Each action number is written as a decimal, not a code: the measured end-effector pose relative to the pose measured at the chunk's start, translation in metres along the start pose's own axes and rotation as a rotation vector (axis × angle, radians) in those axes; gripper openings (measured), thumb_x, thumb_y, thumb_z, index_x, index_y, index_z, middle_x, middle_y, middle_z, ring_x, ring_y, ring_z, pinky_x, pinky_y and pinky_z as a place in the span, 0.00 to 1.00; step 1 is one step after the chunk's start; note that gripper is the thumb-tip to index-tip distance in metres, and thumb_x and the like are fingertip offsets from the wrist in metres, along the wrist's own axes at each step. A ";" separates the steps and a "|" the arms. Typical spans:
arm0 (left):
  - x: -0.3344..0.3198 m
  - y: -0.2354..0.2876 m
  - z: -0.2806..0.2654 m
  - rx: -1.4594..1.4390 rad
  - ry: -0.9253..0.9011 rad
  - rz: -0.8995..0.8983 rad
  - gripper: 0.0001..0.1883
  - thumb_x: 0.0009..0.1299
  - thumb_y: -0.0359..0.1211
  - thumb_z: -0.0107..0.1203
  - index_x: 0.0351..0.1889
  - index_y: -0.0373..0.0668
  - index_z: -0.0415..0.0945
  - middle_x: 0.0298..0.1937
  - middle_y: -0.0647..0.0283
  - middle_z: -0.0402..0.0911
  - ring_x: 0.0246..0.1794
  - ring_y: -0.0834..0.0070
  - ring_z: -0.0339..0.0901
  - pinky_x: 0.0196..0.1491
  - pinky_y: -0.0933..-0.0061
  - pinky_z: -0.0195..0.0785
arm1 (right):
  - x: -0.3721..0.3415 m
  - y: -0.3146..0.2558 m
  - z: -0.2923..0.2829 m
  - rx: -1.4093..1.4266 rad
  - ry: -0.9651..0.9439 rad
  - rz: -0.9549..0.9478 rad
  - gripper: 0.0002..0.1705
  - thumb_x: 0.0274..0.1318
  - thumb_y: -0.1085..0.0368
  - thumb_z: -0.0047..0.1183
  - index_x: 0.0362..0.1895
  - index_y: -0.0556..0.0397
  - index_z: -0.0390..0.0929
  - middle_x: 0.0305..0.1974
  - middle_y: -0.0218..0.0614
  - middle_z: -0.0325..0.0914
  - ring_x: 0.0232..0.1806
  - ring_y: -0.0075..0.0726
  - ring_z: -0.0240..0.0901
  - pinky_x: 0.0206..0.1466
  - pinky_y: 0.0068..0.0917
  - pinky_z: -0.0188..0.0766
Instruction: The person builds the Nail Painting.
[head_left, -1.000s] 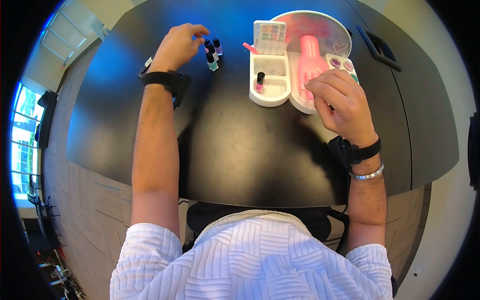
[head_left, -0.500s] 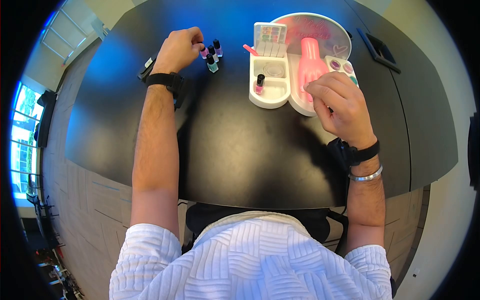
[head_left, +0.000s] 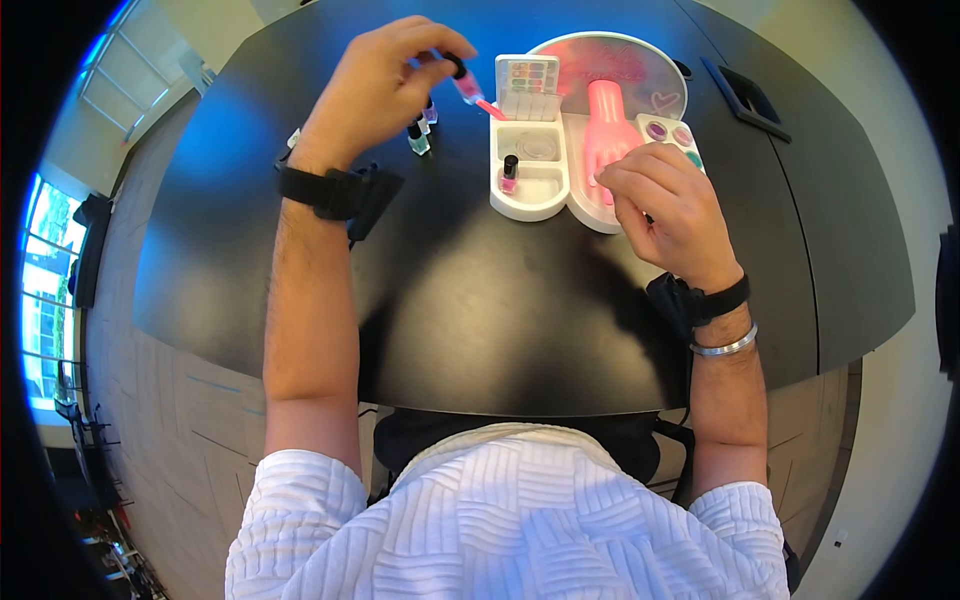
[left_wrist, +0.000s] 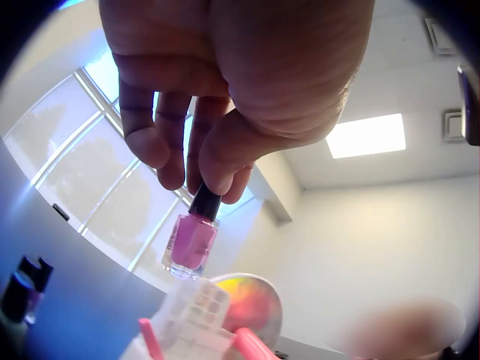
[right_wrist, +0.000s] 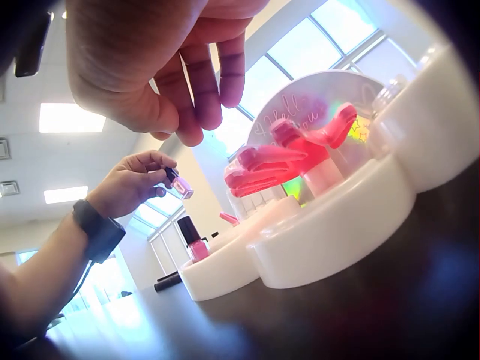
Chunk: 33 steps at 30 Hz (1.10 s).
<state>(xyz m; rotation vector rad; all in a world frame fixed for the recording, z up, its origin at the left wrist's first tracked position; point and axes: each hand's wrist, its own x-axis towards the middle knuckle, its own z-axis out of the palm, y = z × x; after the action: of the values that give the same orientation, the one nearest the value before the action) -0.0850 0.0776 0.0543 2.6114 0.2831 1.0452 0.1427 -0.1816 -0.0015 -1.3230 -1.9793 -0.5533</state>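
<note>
My left hand (head_left: 385,90) pinches the black cap of a pink polish bottle (left_wrist: 192,241), which hangs in the air left of the white manicure stand (head_left: 530,208). My right hand (head_left: 672,212) hovers at the pink model hand (head_left: 612,130) on the stand, fingers bent and thumb near them; in the right wrist view nothing shows between them. Whether it touches the model hand I cannot tell. Another pink bottle (right_wrist: 197,246) stands in the stand's front left compartment. Below my left hand, a teal bottle (head_left: 418,140) and a purple one (head_left: 430,113) stand on the table.
The stand has a round backboard (head_left: 655,80), a small upright palette (head_left: 528,75), a pink stick (head_left: 490,109) and colour pots (head_left: 657,131) at its right. A black frame-like tray (head_left: 745,97) lies at the back right. A dark object (head_left: 287,150) is partly behind my left wrist.
My left hand has lifted a pink bottle from beside the other bottles and moved right, towards the stand. My right hand has stayed almost in place at the model hand.
</note>
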 end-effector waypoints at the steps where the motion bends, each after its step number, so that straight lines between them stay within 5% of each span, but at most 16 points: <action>1: 0.002 0.012 0.003 -0.047 -0.078 0.018 0.11 0.77 0.22 0.61 0.54 0.42 0.88 0.46 0.64 0.89 0.42 0.72 0.84 0.48 0.68 0.78 | 0.000 0.000 -0.001 -0.003 -0.003 -0.001 0.13 0.52 0.79 0.63 0.42 0.55 0.88 0.36 0.35 0.85 0.41 0.44 0.82 0.45 0.40 0.79; 6: 0.001 0.049 0.034 -0.219 -0.282 0.095 0.09 0.74 0.25 0.65 0.51 0.41 0.87 0.44 0.63 0.91 0.42 0.71 0.87 0.44 0.69 0.78 | 0.000 0.000 -0.002 -0.006 -0.006 0.004 0.13 0.52 0.79 0.64 0.42 0.55 0.88 0.36 0.36 0.85 0.40 0.44 0.82 0.44 0.40 0.79; 12: -0.004 0.042 0.056 -0.092 -0.480 0.147 0.09 0.67 0.25 0.69 0.45 0.40 0.87 0.42 0.57 0.91 0.45 0.56 0.88 0.50 0.58 0.80 | 0.001 0.000 -0.003 -0.008 0.005 0.001 0.13 0.51 0.79 0.64 0.42 0.56 0.88 0.36 0.36 0.85 0.40 0.44 0.82 0.43 0.39 0.79; 33: -0.007 0.042 0.059 0.100 -0.545 0.069 0.10 0.67 0.26 0.68 0.45 0.39 0.87 0.43 0.53 0.90 0.46 0.51 0.87 0.51 0.54 0.80 | 0.002 -0.001 -0.002 -0.015 -0.004 0.005 0.12 0.52 0.78 0.64 0.42 0.55 0.88 0.36 0.35 0.86 0.40 0.44 0.82 0.43 0.40 0.79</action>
<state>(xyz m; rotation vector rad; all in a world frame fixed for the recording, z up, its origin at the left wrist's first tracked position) -0.0463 0.0241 0.0240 2.8826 0.1171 0.3105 0.1416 -0.1821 0.0014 -1.3396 -1.9781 -0.5644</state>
